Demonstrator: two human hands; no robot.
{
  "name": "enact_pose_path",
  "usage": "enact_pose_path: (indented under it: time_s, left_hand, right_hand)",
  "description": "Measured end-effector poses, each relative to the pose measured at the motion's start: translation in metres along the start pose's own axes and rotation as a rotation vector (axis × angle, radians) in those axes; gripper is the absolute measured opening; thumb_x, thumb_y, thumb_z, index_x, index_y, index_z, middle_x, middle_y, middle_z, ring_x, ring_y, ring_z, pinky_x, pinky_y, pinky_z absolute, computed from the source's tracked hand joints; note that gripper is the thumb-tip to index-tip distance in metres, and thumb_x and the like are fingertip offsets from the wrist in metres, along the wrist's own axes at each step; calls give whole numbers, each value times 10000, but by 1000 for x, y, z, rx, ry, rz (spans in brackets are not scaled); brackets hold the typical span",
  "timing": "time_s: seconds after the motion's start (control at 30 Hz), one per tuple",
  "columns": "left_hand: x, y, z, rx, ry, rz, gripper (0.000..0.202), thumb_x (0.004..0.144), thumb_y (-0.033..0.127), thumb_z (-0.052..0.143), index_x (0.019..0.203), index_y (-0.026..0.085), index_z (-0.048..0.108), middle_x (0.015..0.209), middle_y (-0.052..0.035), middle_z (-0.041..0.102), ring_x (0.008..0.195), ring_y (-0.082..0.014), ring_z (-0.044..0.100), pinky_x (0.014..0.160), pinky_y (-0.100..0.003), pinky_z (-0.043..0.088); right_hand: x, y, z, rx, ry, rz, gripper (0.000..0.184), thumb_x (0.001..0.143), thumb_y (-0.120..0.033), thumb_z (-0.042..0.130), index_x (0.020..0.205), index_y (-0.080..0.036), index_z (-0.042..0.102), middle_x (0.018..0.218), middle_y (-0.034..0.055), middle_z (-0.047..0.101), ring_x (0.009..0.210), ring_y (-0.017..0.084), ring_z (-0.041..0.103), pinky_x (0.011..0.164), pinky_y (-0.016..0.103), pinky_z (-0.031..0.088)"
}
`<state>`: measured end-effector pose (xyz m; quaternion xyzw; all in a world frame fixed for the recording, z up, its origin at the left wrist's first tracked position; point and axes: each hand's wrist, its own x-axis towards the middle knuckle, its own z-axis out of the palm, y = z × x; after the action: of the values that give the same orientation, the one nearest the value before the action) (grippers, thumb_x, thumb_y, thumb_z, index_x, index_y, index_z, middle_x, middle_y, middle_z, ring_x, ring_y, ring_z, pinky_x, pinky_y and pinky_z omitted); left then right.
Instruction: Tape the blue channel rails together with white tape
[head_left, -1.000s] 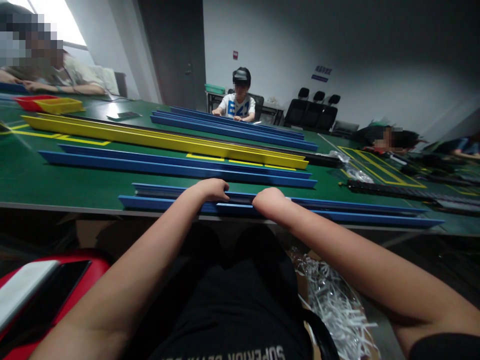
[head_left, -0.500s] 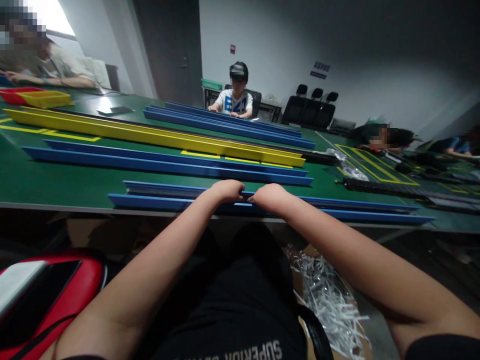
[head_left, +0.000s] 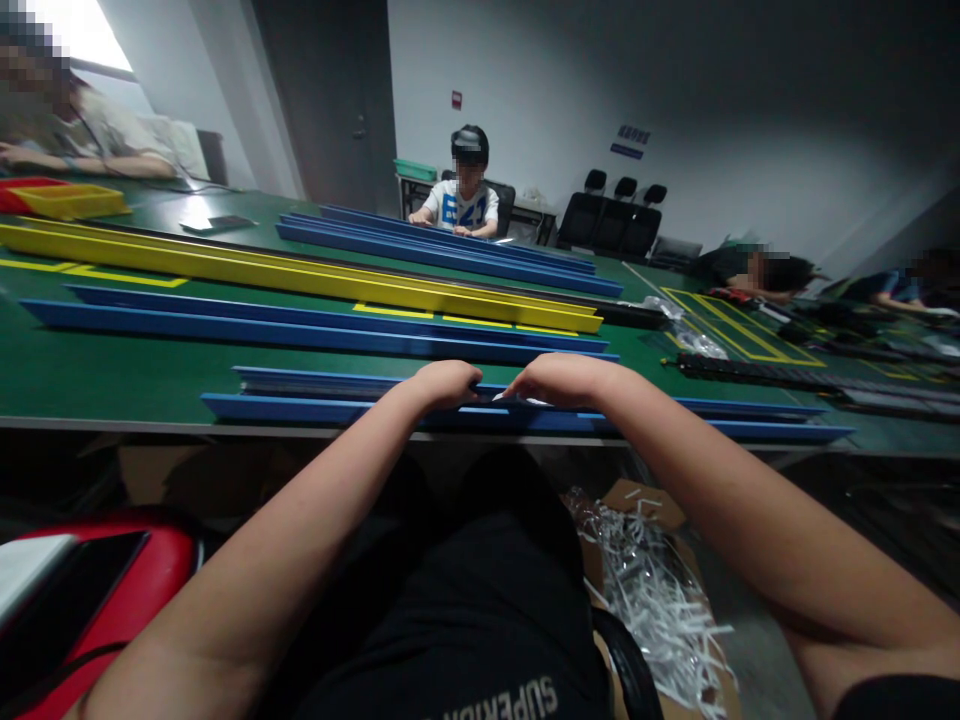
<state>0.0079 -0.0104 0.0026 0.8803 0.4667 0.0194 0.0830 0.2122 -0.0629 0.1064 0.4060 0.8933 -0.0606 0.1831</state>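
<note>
Along the front of the green table [head_left: 142, 385] lies a long blue channel [head_left: 337, 410], its two raised sides running left to right. My left hand [head_left: 450, 383] bends down over the middle of this channel, fingers closed and their tips hidden inside it. Just to its right, my right hand [head_left: 566, 380] pinches a thin white strip [head_left: 535, 402] above the channel. The two hands are a short gap apart. Behind them is another blue channel [head_left: 300, 333], and past that a long yellow channel [head_left: 315, 280].
More blue channels [head_left: 442, 255] lie farther back, before a seated person [head_left: 469, 205]. A yellow tray [head_left: 71, 200] stands at far left. Black strips [head_left: 772, 375] lie to the right. Below the table, a cardboard box [head_left: 645, 500] holds white strip scraps; a red seat [head_left: 150, 580] is at left.
My right hand has moved right, away from my left hand, and more of the white strip shows beneath it. My left hand stays over the channel. The view has shifted slightly.
</note>
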Motion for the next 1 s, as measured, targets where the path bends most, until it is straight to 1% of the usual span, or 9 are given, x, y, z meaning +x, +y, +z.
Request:
enact_pose_path:
  time_s: [0.1, 0.23, 0.33, 0.43, 0.53, 0.63, 0.73, 0.9, 1.0]
  left_hand:
    - [-6, -9, 0, 6, 3, 22, 340, 771, 554, 557, 858, 243, 664, 832, -65, 697, 719, -202, 609, 564, -284, 344]
    - [-26, -39, -4, 2, -23, -25, 292, 747, 524, 586, 836, 254, 654, 768, -34, 674, 665, -185, 577, 552, -281, 332]
    - [-43, -62, -9, -32, -26, -48, 290, 741, 520, 592, 832, 252, 654, 733, -21, 661, 646, -176, 561, 557, -282, 334]
    - [-51, -74, -11, -39, -25, -62, 289, 733, 516, 598, 826, 248, 652, 709, -16, 652, 633, -174, 553, 556, -283, 333]
    - [-52, -77, -11, -17, -21, -40, 288, 750, 507, 576, 852, 251, 658, 734, -17, 665, 649, -179, 562, 567, -284, 340]
    - [-52, -77, -11, -1, -23, -29, 304, 759, 503, 558, 890, 251, 665, 786, -24, 686, 684, -189, 580, 585, -282, 351]
    - [-52, -76, -11, -8, -26, -46, 321, 752, 516, 558, 909, 255, 659, 823, -25, 695, 703, -191, 589, 577, -276, 344]
    - [-53, -76, -11, 2, -14, -47, 327, 748, 537, 545, 881, 257, 649, 819, -27, 691, 700, -195, 582, 560, -281, 330]
    - [-52, -77, -11, -8, -12, -51, 332, 746, 531, 545, 901, 258, 653, 837, -26, 698, 710, -196, 585, 570, -279, 339]
  right_hand:
    - [1, 1, 4, -5, 20, -33, 444, 847, -163, 514, 1236, -306, 673, 957, -7, 732, 724, 112, 593, 638, 198, 370]
    - [3, 0, 9, -20, 24, -59, 464, 858, -168, 505, 1265, -340, 645, 977, -19, 735, 732, 107, 608, 639, 196, 366]
    - [7, -4, 9, -57, 16, -66, 444, 884, -209, 507, 1281, -366, 627, 972, -24, 741, 760, 117, 635, 651, 200, 381]
    - [12, -11, 11, -160, 26, -20, 390, 909, -276, 513, 1268, -358, 641, 1003, 13, 745, 819, 154, 672, 698, 219, 420]
    - [17, -20, 18, -273, 48, 65, 348, 932, -338, 503, 1238, -335, 669, 1070, 62, 735, 921, 204, 688, 772, 256, 460]
    - [22, -28, 30, -326, 49, 107, 349, 961, -355, 447, 1192, -295, 702, 1057, 96, 735, 959, 237, 691, 790, 297, 488]
    - [25, -32, 38, -347, 49, 113, 348, 961, -316, 435, 1161, -282, 717, 1033, 102, 738, 954, 252, 695, 780, 323, 508]
    - [28, -38, 37, -348, 6, 152, 323, 914, -210, 484, 1106, -273, 737, 1025, 104, 740, 966, 257, 692, 800, 349, 515]
    - [30, -39, 39, -341, 7, 184, 327, 925, -221, 471, 1118, -249, 733, 1032, 129, 735, 956, 261, 694, 795, 358, 519]
